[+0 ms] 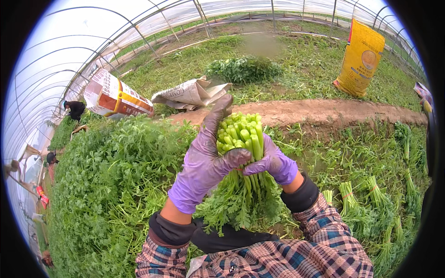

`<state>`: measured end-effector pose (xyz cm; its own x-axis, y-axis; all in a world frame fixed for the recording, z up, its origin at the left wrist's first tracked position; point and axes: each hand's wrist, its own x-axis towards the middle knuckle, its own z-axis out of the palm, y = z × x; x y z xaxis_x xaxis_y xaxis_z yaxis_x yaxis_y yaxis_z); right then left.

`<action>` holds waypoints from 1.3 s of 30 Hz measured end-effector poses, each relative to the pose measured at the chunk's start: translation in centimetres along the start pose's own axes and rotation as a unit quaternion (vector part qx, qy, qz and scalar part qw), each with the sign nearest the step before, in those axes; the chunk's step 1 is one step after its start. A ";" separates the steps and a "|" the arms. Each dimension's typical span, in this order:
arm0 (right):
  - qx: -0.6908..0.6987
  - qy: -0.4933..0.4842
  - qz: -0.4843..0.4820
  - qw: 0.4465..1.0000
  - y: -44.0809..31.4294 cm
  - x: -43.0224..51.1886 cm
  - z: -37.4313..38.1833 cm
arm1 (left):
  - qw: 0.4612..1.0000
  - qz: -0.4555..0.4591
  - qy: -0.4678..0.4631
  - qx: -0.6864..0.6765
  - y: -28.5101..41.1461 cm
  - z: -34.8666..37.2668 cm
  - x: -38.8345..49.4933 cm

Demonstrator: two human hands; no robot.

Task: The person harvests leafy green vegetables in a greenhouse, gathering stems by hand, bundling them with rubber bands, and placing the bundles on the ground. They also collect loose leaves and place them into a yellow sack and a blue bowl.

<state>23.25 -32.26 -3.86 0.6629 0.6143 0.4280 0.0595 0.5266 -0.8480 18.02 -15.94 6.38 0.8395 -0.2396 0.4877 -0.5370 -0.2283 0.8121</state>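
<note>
A bunch of leafy greens is held in front of me, its cut stem ends facing up and its leaves hanging down. Around the stems runs a thin red band, partly covered by my fingers. My left hand, in a soiled purple glove, clasps the bunch from the left with its thumb across the stems. From the right, my right hand, gloved the same way, grips the stems near the band. My own knee in dark cloth lies below the hanging leaves.
Uncut greens grow thickly on the left. Tied bunches lie on the right. Beyond a bare soil ridge are a yellow sack, a flattened paper sack and a leafy pile. A printed sack and a person are farther left.
</note>
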 end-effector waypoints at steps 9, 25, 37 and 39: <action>-0.048 -0.046 -0.043 0.997 0.5 -1.3 0.8 | 0.904 0.013 -0.253 0.344 2.7 2.5 2.6; -0.297 0.439 0.266 0.805 -13.8 -24.6 -8.6 | 0.950 -0.180 -0.061 0.248 -10.4 -9.2 -6.2; -0.479 0.381 0.605 0.509 6.7 -33.5 -16.1 | 0.932 -0.297 -0.017 0.206 -15.8 -10.3 -15.9; -0.490 0.426 0.606 0.460 10.8 -33.3 -15.7 | 0.920 -0.341 0.010 0.195 -15.4 -10.2 -17.8</action>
<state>13.52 -56.25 -32.14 0.6797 -0.5654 -0.4672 -0.7076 -0.6732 -0.2147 12.17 1.51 -11.53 0.9914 0.1012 -0.0827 0.1286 -0.6414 0.7563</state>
